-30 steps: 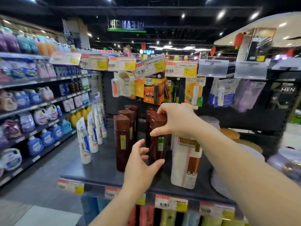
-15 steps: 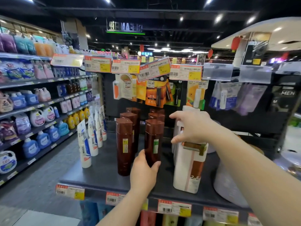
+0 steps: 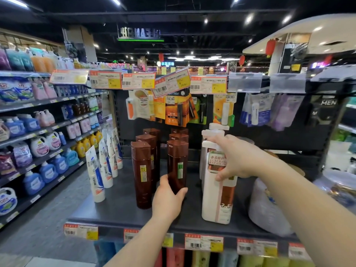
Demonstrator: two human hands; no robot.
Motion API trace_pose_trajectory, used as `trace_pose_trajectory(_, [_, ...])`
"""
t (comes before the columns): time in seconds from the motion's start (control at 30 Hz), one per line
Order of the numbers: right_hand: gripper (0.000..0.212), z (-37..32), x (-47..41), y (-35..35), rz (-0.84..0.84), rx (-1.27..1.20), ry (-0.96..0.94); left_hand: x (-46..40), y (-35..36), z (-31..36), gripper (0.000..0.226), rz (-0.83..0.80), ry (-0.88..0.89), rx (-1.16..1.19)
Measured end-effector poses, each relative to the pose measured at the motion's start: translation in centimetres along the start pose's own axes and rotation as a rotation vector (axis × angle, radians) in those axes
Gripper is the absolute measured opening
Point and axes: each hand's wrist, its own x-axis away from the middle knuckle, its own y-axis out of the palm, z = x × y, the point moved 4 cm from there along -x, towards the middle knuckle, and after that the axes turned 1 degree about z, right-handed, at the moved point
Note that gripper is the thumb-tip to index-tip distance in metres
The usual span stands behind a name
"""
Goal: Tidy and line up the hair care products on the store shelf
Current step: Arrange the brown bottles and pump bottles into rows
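Dark shelf (image 3: 119,209) at the end of a store aisle, with price tags (image 3: 203,244) along its front edge. Nearest the viewer, the left hand (image 3: 168,201) wraps the base of the front brown bottle (image 3: 177,166) in the right-hand brown row, thumb on the bottle's right side and fingers curled behind its left side. That bottle stands upright, well back from the shelf's front edge. Just to its left stands a second brown row, whose front bottle (image 3: 142,174) is upright and slightly nearer the edge; both rows run back toward the rear panel. To the right, a tall white pump bottle (image 3: 217,201) with a copper label stands upright near the front edge. The right hand (image 3: 236,157) grips its upper part, thumb across the label and fingers curled around the neck below the pump head. A pale round tub (image 3: 267,212) sits beside it on the right, apart from it. On the shelf's left side, white tubes (image 3: 98,176) stand cap-down in a row, leaning slightly. Farther back, hanging packets (image 3: 176,110) fill the rear panel beneath an upper rail of price cards (image 3: 138,80). Detergent jugs (image 3: 48,170) line the long aisle shelves at far left.
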Motion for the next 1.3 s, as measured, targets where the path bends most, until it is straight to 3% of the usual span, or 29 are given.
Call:
trace_pose_trajectory(0.23, [0.099,0.3,-0.9,0.2,0.033,-0.065,0.014,-0.4,0.6,-0.4,0.068,-0.050,-0.030,0.058])
trace_pose_trajectory(0.53, [0.105,0.4,-1.3,0.2,0.014,-0.034,0.029,-1.0,1.1,-0.6,0.068,-0.110,-0.031,0.133])
trace_pose_trajectory(0.7, [0.111,-2.6,-2.6,-1.7,0.092,0.067,-0.019,-1.0,1.2,-0.7,0.063,-0.114,-0.008,0.149])
trace_pose_trajectory(0.87, [0.109,-5.8,-5.5,-1.0,-0.094,0.125,-0.079,-1.0,1.0,-0.8,0.068,-0.147,0.007,0.150])
trace_pose_trajectory(0.97, [0.103,-5.9,-6.3,-0.4,-0.190,0.129,-0.062,-1.0,0.9,-1.0,0.069,-0.168,0.022,0.119])
trace_pose_trajectory(1.3, [0.076,-6.1,-7.3,-0.3,-0.100,0.206,-0.108,-1.7,0.9,-1.2,0.067,-0.163,0.018,0.107])
